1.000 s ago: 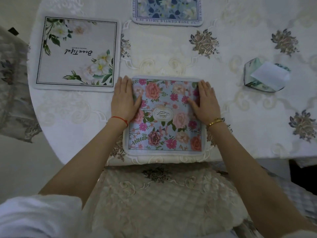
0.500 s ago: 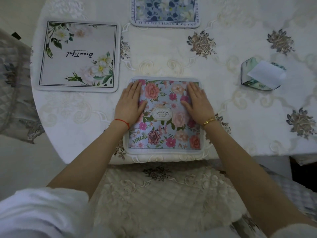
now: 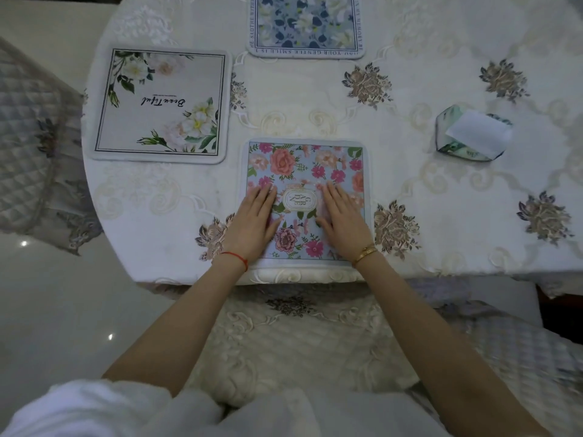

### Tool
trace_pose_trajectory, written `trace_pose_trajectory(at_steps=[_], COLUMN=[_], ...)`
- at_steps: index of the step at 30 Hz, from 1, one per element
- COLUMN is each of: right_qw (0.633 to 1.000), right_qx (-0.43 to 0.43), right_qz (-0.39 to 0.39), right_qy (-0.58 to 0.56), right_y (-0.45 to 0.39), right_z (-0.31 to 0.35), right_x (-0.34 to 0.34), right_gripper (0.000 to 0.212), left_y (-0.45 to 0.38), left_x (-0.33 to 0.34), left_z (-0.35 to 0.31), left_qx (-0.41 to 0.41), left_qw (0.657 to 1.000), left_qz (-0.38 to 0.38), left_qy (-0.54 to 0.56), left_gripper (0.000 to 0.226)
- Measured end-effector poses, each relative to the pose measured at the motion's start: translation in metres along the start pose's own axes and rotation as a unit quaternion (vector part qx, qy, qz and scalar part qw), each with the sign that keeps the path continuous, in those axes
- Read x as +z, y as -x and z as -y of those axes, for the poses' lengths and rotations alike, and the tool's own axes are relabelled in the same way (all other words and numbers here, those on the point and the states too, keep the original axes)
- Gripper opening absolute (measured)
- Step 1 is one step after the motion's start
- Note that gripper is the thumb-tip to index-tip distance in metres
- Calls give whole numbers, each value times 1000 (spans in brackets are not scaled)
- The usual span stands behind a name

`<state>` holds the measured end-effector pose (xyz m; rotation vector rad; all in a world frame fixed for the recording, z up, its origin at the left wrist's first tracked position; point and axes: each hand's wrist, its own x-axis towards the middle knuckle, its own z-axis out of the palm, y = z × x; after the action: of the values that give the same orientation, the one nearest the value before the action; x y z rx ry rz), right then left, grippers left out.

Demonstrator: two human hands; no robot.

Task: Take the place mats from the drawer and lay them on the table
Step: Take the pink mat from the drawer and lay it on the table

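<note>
- The pink-flowered place mat (image 3: pixel 304 171) lies flat at the near edge of the bench (image 3: pixel 441 216).
- Left hand (image 3: pixel 252 220) and right hand (image 3: pixel 342 222) press on it, fingers straight, grasping nothing.
- A white-flowered mat (image 3: pixel 161 104) lies far left; a blue mat (image 3: pixel 306 25) lies beyond.

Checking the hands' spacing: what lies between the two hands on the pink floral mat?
In the head view, the mat's oval label lies between the left hand and right hand, both flat on the pink floral mat.

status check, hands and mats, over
Left hand and right hand flat on pink mat. White mat and blue mat laid. Tissue box apart, right.
</note>
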<state>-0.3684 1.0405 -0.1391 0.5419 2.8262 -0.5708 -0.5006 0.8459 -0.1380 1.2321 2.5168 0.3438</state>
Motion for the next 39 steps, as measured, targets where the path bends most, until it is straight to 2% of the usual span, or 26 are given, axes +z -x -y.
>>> trace_pose_trajectory(at_steps=[5,9,12,15,18,22,31,36,39], right_qw=[999,994,998,1000,1000,1000,1000,999,1000], right_qx=[32,93,32,-29,-10,-7,29,-5,-10], right_qz=[-17,-32,-49,-10,11,20,-7,-41,-14], right_qy=[38,49,23,2,6,19,5,10,2], right_y=[29,54,65,65,65,74,99,69,32], right_z=[-42,-53,-30,2,12,-9,-38,-19,-2], right_x=[-13,-15,-11,5,18,16,-1,-7,-12], right_gripper=[65,69,68,73,76,74,69,65,65], left_y=[12,32,46,53,59,66,83,61,32], left_x=[-1,-5,-7,-1,9,12,3,-7,-12], left_z=[16,21,8,-16,-25,-10,15,8,3], left_qx=[-29,-66,-34,-4,-11,-30,-63,-23,-6], left_qw=[999,998,999,1000,1000,999,998,1000,1000], left_qz=[0,-12,-25,-15,5,23,5,-13,-4], left_qy=[-16,-10,-1,12,8,-3,-4,3,3], left_gripper=[64,66,68,71,73,73,73,73,72])
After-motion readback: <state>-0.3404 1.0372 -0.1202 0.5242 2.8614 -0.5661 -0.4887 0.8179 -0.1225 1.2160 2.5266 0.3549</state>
